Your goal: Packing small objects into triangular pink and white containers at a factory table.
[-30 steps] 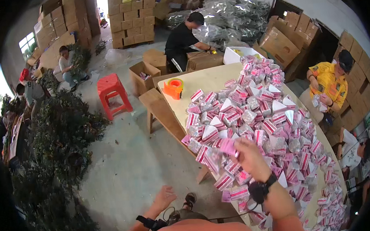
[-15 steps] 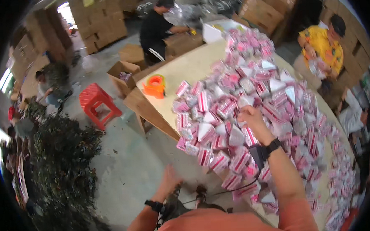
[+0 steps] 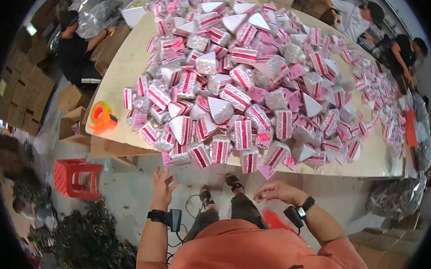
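Pink-and-white striped wedge boxes, shaped like cake slices and mixed with glittery silver ones, lie heaped across the plywood table, the pile spilling right up to its near edge. Both hands hang empty on the near side of that edge, over the concrete floor. The left hand has its fingers spread wide and points up toward the table; the closest box to it is a striped wedge at the near edge, just beyond and a little to the right of its fingertips. The right hand is palm down, fingers loosely curled and holding nothing; a small pink piece overhanging the edge sits just beyond it. The right hand looks the nearer to the pile. An orange tape dispenser rests at the table's left, well apart from either hand.
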